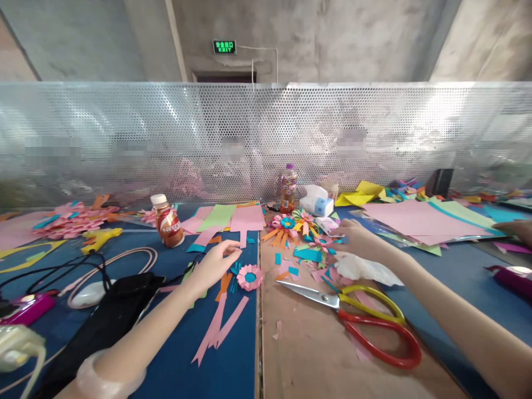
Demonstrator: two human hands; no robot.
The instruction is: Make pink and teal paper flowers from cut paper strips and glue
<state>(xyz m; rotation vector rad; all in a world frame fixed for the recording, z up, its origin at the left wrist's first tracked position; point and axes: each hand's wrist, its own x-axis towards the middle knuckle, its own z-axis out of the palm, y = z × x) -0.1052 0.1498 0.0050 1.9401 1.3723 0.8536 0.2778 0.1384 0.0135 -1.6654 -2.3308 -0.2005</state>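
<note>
My left hand (218,263) hovers over the blue mat, its fingers loosely curved and a gap showing inside the thumb. Its fingertips are beside a narrow pink paper strip (243,238); I see nothing held. Just below lie a pink paper rosette (250,277) with a blue ring and forked pink ribbon tails (218,330). My right hand (355,235) reaches over the brown board to a small pink-and-white packet (328,225) and paper scraps. Its fingertips are mostly hidden, so its grip is unclear. Finished-looking paper flowers (287,223) lie left of it.
Large scissors (366,318) lie open on the board beside a crumpled white tissue (363,269). A Nescafé bottle (167,221), yellow glue gun (100,239) and cables stand left. Behind are a drink bottle (288,188) and tissue pack (318,205). Another person's hand (517,230) shows right.
</note>
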